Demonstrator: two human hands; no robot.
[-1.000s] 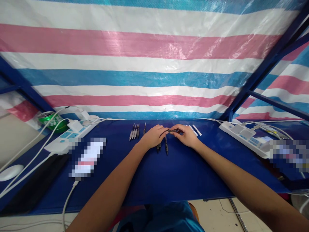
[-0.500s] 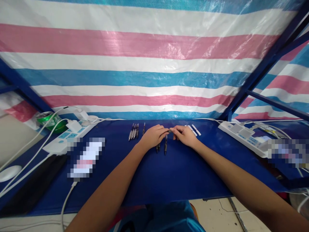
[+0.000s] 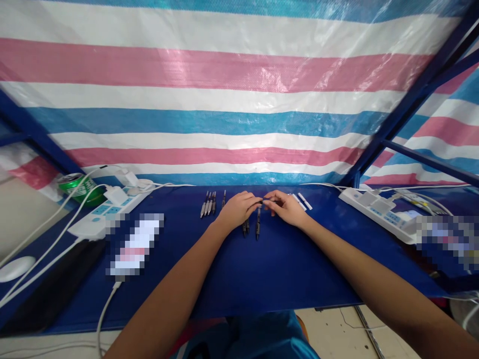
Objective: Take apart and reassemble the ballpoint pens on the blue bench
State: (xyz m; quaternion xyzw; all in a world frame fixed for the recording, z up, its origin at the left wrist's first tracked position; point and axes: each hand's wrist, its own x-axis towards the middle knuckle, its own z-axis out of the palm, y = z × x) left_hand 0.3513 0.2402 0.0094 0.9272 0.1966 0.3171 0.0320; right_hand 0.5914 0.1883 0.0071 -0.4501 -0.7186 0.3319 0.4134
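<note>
Right now, left hand [image 3: 241, 209]: fingers drawn together, tips pinching one end of a dark pen [image 3: 276, 201], palm low over the blue table [image 3: 262, 279].
Right hand [image 3: 286, 207]: just beside the other, fingers curled round the pen's far end; how firmly they pinch, I can't tell.
Pen in play: level between the two hands at the centre of our clock, twelve facing the striped sheet [image 3: 239, 70], most of it hidden by fingers.
Loose pens: one [image 3: 258, 227] lies at six o'clock, a dark pair [image 3: 244, 229] at seven, partly covered by the left hand.
Pen row: four grey-and-black pens [image 3: 207, 207] side by side at nine, with a single pen [image 3: 224, 198] nearer the left hand.
White sticks [image 3: 305, 201]: over at three, near the right hand.
Power strips: one [image 3: 88, 227] out towards nine, a green can [image 3: 84, 192] beside it, another [image 3: 381, 214] well out at three.
Blurred screen [image 3: 136, 244]: between eight and nine, cable attached.
</note>
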